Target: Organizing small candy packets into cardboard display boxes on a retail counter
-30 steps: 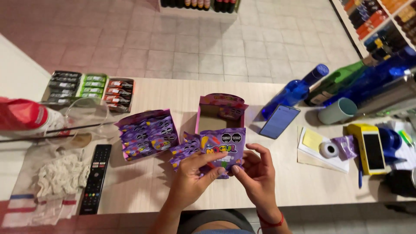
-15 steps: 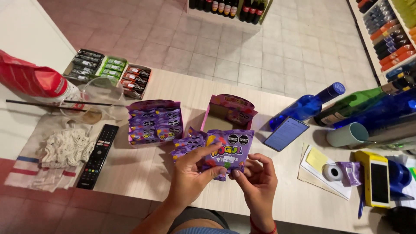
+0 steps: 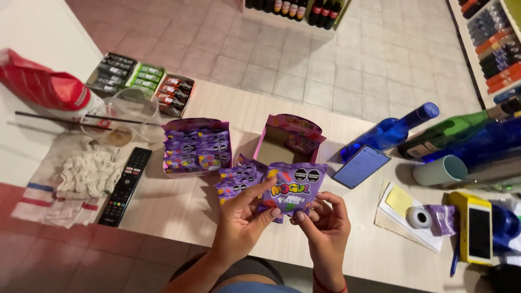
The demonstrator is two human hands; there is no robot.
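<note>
The person's left hand (image 3: pixel 241 217) and right hand (image 3: pixel 324 228) meet over the near edge of the pale wooden bench (image 3: pixel 179 209), and between them they hold up a small purple foil sweet packet with bright lettering (image 3: pixel 296 187). The left fingers (image 3: pixel 259 191) are curled closed on the packet's left side, thumb across its lower front; the right fingers (image 3: pixel 320 202) pinch its lower right corner, closed on it as well. Just behind the left fingers, a loose heap of the same purple packets (image 3: pixel 236 180) lies on the bench, touching or nearly touching the held one. Beyond the fingers stands an open pink and purple cardboard display box (image 3: pixel 287 138), with a packet leaning inside it. To the left of that, well clear of the hands, is a second cardboard box packed full of purple packets (image 3: pixel 196 147). Further left lies a black remote control (image 3: pixel 125 185). To the right of the fingers a dark smartphone (image 3: pixel 361 166) lies flat, with a blue glass bottle (image 3: pixel 391 132) on its side just past it.
</note>
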